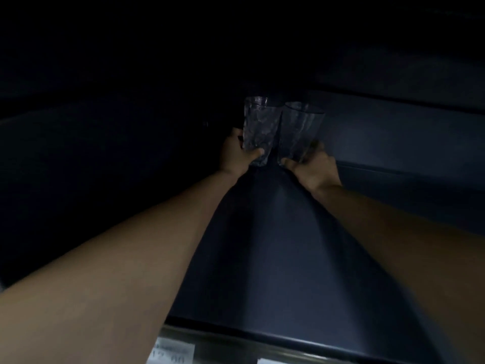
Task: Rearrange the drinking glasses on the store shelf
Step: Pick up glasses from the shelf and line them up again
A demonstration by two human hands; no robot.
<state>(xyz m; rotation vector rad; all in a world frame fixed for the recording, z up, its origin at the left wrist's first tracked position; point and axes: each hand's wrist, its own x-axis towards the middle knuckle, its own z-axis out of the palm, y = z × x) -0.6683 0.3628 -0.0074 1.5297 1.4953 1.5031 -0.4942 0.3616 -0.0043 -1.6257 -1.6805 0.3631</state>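
Left hand (237, 153) grips textured glass (258, 130); right hand (313, 166) grips smooth glass (299, 132). Glasses side by side, long axes toward 12 o'clock, deep over dark shelf (275, 258).

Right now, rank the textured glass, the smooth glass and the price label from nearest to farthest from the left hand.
1. The textured glass: gripped in the left hand itself.
2. The smooth glass: just to its right, gripped by the right hand.
3. The price label: on the shelf front edge, bottom of view, farthest.
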